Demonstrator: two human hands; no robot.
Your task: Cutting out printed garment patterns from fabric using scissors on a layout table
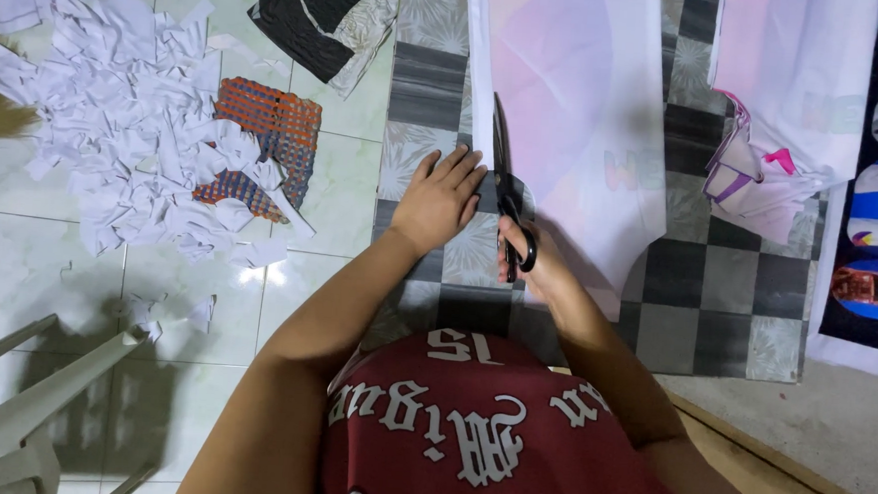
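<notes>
On the checkered floor mat (717,292), pale fabric (576,114) is pinned flat by the open left hand (439,199) while black scissors (507,190), gripped in the closed right hand (538,267), are mid-cut, so steady advance along the edge seems required.

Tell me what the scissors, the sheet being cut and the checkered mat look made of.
Scissors: dark metal blades, glossy black handles, likely plastic, held in the right hand. Sheet: thin, white, faint pink print showing through; paper or thin banner film, I can't tell which. Checkered mat: smooth printed grey squares, probably vinyl. The left hand presses the sheet's edge.
</notes>
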